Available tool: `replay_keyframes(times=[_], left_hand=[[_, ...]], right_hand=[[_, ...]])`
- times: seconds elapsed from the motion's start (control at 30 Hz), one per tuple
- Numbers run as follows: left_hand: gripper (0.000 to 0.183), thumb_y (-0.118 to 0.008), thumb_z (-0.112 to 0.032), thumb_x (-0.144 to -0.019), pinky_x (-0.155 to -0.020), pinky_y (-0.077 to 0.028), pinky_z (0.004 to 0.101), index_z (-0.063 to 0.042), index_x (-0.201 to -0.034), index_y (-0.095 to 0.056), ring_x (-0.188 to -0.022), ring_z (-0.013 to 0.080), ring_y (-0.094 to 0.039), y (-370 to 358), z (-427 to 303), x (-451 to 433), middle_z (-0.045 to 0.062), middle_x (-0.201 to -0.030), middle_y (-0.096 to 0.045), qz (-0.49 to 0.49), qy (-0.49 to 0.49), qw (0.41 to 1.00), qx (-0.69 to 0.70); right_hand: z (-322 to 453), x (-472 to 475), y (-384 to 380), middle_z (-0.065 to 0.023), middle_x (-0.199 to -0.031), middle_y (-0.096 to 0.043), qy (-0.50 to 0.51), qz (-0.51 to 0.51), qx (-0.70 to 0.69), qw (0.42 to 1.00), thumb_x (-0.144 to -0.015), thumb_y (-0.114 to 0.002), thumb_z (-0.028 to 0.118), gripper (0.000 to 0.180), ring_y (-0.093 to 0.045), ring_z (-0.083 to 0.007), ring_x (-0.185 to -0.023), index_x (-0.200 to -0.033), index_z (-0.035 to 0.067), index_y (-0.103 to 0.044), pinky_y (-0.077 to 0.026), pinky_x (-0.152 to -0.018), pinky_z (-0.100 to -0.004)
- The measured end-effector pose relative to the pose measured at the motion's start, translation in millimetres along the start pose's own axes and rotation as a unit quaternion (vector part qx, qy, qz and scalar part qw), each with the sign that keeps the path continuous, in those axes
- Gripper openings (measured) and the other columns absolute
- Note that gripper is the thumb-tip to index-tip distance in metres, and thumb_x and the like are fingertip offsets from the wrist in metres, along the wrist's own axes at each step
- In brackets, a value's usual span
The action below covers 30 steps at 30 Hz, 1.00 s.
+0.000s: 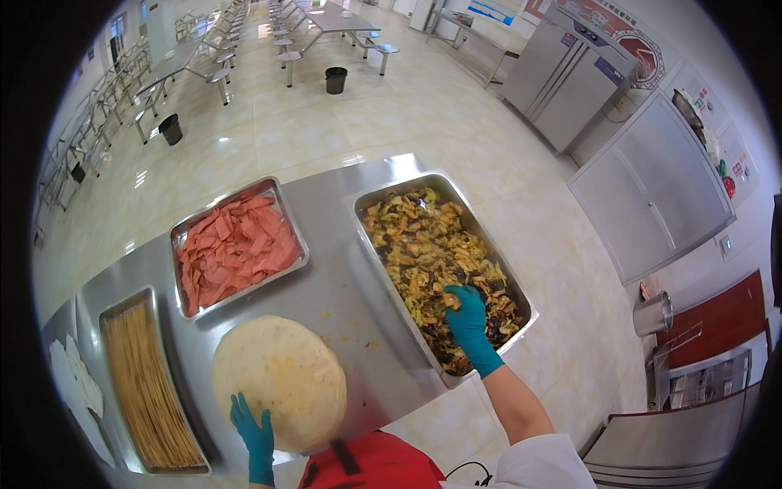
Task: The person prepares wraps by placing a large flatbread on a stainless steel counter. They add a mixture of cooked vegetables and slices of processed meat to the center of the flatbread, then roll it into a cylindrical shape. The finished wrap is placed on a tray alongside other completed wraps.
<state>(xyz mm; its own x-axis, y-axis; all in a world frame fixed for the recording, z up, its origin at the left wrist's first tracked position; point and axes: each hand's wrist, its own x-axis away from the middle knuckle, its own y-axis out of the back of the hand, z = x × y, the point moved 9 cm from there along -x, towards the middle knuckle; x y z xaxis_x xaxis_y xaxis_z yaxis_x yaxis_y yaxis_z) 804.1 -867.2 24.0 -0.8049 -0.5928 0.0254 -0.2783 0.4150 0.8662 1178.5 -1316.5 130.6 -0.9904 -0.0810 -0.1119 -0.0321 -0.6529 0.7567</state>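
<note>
My right hand (467,321), in a teal glove, reaches into a deep steel tray (397,304) of cooked chopped cabbage and dark fungus (427,257). Its fingers are curled around some of the food, with an orange-brown piece showing at the thumb side. A thick round of pale flatbread (281,373), perhaps a stack, lies on the steel table (324,244). My left hand (252,434), gloved alike, rests on its near left edge with fingers spread. Yellowish smears mark the middle of the bread's top.
Pinkish-red sliced strips (235,244) fill a steel tray (183,299) at the far left. Nearer stands a narrow tray (153,299) of thin wooden sticks (149,385). White cloth or gloves (76,379) lie at the left edge. Steel cabinets (650,189) line the right wall.
</note>
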Motion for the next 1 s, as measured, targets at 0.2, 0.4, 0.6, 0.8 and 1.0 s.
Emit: replay_keyframes(times=[0.2,0.4,0.6,0.8,1.0], left_hand=[[0.070,-0.063,-0.026,-0.090,-0.111,-0.026,0.0529,-0.006,-0.149,-0.031,-0.136,0.0439,-0.028,24.3,-18.1,-2.4,0.021,-0.155,-0.026,-0.020,-0.009,1.000,0.019],[0.068,-0.066,-0.023,-0.088,-0.111,-0.028,0.0519,-0.005,-0.146,-0.036,-0.135,0.0421,-0.030,40.0,3.5,-5.0,0.021,-0.152,-0.030,-0.061,-0.026,0.997,0.039],[0.071,-0.072,-0.021,-0.083,-0.108,-0.034,0.0477,-0.004,-0.144,-0.040,-0.129,0.0401,-0.037,57.5,21.5,-6.4,0.021,-0.147,-0.037,-0.091,-0.013,0.992,0.089],[0.078,-0.077,-0.018,-0.077,-0.109,-0.033,0.0461,-0.005,-0.144,-0.039,-0.130,0.0382,-0.037,49.4,44.3,6.1,0.019,-0.146,-0.039,-0.053,0.013,0.986,0.157],[0.094,-0.083,-0.018,-0.067,-0.113,-0.029,0.0462,-0.007,-0.147,-0.035,-0.137,0.0379,-0.031,23.8,48.5,11.6,0.017,-0.149,-0.036,0.026,-0.018,0.991,0.131]], right_hand=[[-24.5,-16.0,59.2,-0.0102,-0.103,-0.068,0.039,-0.167,-0.232,0.957,-0.083,-0.068,-0.004,0.022,-0.065,-0.0202,-0.094,-0.104,0.002,-0.068,-0.055,-0.080,-0.0330],[-51.8,-44.6,56.7,-0.0050,-0.092,-0.066,-0.044,-0.133,-0.349,0.927,-0.091,-0.065,0.011,0.021,-0.062,-0.0139,-0.076,-0.111,0.005,-0.067,-0.050,-0.064,-0.0277],[90.3,19.0,-1.3,-0.0001,-0.076,-0.066,-0.152,0.028,-0.457,0.876,-0.093,-0.065,0.032,0.032,-0.061,-0.0085,-0.062,-0.119,0.013,-0.065,-0.047,-0.048,-0.0236],[236.5,155.9,-208.8,-0.0066,-0.103,-0.067,-0.086,0.345,-0.447,0.821,-0.087,-0.071,0.012,0.028,-0.067,-0.0180,-0.087,-0.113,0.005,-0.064,-0.059,-0.070,-0.0287],[269.9,273.0,-331.5,-0.0093,-0.135,-0.051,0.307,0.403,-0.086,0.858,-0.069,-0.081,0.011,0.063,-0.044,-0.0331,-0.124,-0.128,0.022,-0.061,-0.042,-0.101,-0.0399]])
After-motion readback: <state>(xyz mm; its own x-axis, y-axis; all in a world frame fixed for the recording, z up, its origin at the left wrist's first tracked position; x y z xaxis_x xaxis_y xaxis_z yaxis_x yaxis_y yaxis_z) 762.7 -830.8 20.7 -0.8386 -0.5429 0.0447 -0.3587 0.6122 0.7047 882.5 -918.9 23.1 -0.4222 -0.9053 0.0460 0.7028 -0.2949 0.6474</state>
